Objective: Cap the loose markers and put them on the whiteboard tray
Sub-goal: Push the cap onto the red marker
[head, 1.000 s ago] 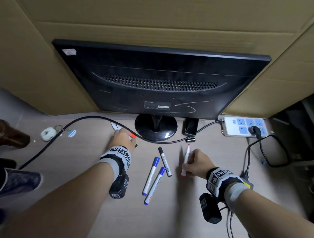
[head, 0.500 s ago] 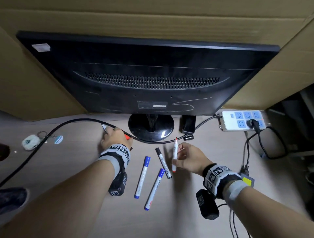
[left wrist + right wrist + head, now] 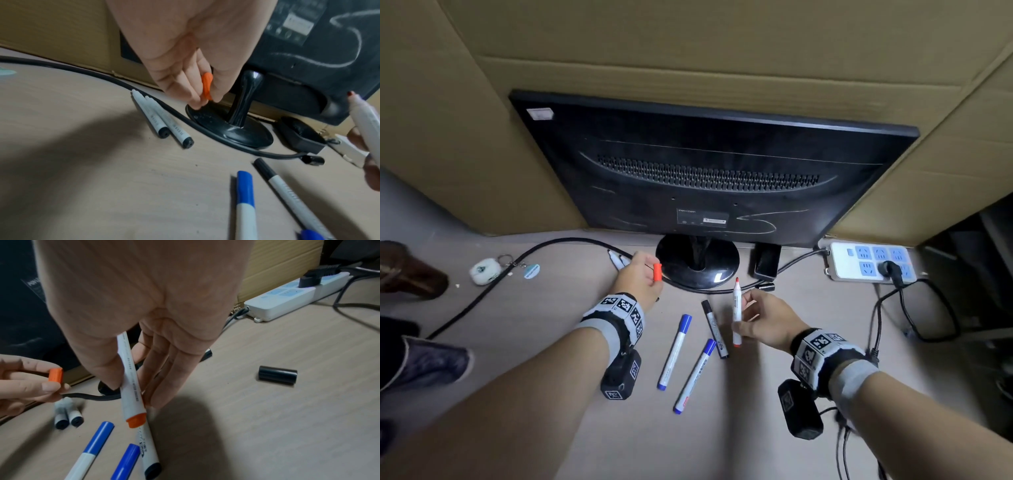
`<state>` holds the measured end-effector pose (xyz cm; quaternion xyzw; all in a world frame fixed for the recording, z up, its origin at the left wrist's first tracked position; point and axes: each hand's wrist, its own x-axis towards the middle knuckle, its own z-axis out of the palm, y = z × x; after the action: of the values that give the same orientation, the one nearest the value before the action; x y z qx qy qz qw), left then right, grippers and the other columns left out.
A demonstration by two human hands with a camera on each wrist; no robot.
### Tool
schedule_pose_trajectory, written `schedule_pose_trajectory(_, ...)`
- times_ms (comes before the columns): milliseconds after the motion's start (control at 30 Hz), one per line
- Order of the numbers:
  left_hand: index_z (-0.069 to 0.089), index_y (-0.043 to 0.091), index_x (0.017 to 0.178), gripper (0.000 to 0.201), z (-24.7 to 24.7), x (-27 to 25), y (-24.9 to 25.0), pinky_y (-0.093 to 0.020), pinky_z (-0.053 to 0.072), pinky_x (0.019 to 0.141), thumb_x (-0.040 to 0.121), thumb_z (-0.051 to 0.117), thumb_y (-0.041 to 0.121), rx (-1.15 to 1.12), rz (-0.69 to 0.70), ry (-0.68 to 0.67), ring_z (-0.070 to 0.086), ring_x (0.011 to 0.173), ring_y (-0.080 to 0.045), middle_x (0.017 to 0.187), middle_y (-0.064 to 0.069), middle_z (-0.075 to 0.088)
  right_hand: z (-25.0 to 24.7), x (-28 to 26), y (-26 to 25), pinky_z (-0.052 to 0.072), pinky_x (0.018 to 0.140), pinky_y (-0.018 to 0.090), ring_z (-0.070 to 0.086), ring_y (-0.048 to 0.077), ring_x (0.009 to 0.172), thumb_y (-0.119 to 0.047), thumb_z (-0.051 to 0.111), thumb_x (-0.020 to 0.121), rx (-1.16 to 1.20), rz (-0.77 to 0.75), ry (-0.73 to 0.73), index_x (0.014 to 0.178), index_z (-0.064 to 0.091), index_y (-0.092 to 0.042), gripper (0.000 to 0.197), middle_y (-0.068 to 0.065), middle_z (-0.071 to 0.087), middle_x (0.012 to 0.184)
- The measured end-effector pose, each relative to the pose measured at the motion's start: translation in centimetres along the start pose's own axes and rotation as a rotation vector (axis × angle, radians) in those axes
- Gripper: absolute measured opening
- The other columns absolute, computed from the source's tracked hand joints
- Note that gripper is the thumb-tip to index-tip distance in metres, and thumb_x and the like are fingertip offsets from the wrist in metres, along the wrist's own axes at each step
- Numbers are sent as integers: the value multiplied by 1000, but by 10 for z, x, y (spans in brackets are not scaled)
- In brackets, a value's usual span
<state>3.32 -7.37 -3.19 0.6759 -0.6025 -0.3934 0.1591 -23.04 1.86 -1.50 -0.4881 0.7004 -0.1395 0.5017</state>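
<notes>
Hands have both come up off the desk [image 3: 524, 349] since a second ago: the left hand [image 3: 638, 279], then pressed low near the cable [image 3: 482, 291], now pinches the orange cap [image 3: 657, 271] clear of the surface, and the right hand [image 3: 765, 320] has raised the red marker [image 3: 737, 310] to centre frame. That marker stands nearly upright, bare red tip uppermost, its barrel pinched between thumb and fingers while the other fingers stay fairly straight. Cap and tip are near each other but apart, the cap to the left and slightly higher. No container shows. Two blue markers [image 3: 676, 351] and a black marker [image 3: 715, 329] lie capped at lower centre; two uncapped markers [image 3: 156, 121] rest beside the monitor base [image 3: 697, 262], and a black cap [image 3: 277, 374] lies loose at the right.
</notes>
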Motion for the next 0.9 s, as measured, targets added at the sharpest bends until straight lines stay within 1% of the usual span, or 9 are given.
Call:
schedule_pose_trajectory(100,59,31,102,15,-5,-21,5,-29,55,66,96,60,17,19,36,17,68,74,-17,80,6,67,-3,-10,-4,62,72,47,66,19,60,-9,77,77,17,-39,-23,88,57,-24,28,1,71,76)
schedule_pose_trajectory(167,62,30,102,11,-6,-35,7,-34,57,73,98,60,21,-10,53,0,71,78,-23,81,3,69,-5,-18,-7,61,70,44,65,20,57,-9,76,79,10,-70,-37,90,56,-26,29,0,70,76)
schedule_pose_trajectory(300,65,26,109,15,-9,-58,12,-30,55,78,95,68,21,-44,27,-7,70,82,-22,86,6,69,-7,-35,-11,62,80,51,71,38,71,-22,74,79,22,-129,-60,96,57,-29,25,6,75,74)
schedule_pose_trajectory(367,66,25,105,16,-11,-67,16,-25,51,72,92,73,18,-40,14,-7,65,77,-11,85,7,67,-7,-43,-10,61,79,51,69,33,66,-31,73,78,58,-149,-70,96,59,-30,23,7,73,70)
schedule_pose_trajectory(467,70,31,89,20,-11,-78,21,-19,51,76,87,77,12,8,46,-51,61,77,-2,89,7,71,-8,-52,-9,61,72,51,63,28,61,-26,73,90,140,-173,-54,102,65,-24,15,5,64,70)
schedule_pose_trajectory(533,72,33,87,18,-11,-85,25,-16,49,75,88,77,16,2,69,-80,62,81,-3,92,7,72,-10,-57,-8,62,71,49,64,26,59,-28,70,95,128,-188,-30,106,70,-23,12,2,61,77)
schedule_pose_trajectory(633,76,27,102,10,-9,-93,30,-20,47,80,97,67,26,-10,110,-143,65,92,-6,96,7,73,-12,-62,-7,63,69,46,60,22,56,-32,69,96,99,-201,-8,106,75,-25,13,-2,59,80)
schedule_pose_trajectory(800,68,27,99,23,0,-97,34,-21,43,73,107,47,21,51,146,-221,62,78,-9,87,7,67,-19,-67,-6,58,61,35,51,16,53,-27,71,96,129,-208,-11,103,80,-24,12,0,56,69)
schedule_pose_trajectory(900,69,25,98,24,5,-96,37,-25,47,77,107,47,22,73,166,-240,64,82,-14,89,4,69,-24,-68,-3,54,56,27,48,8,47,-25,72,95,114,-212,-24,108,80,-23,15,1,55,68)
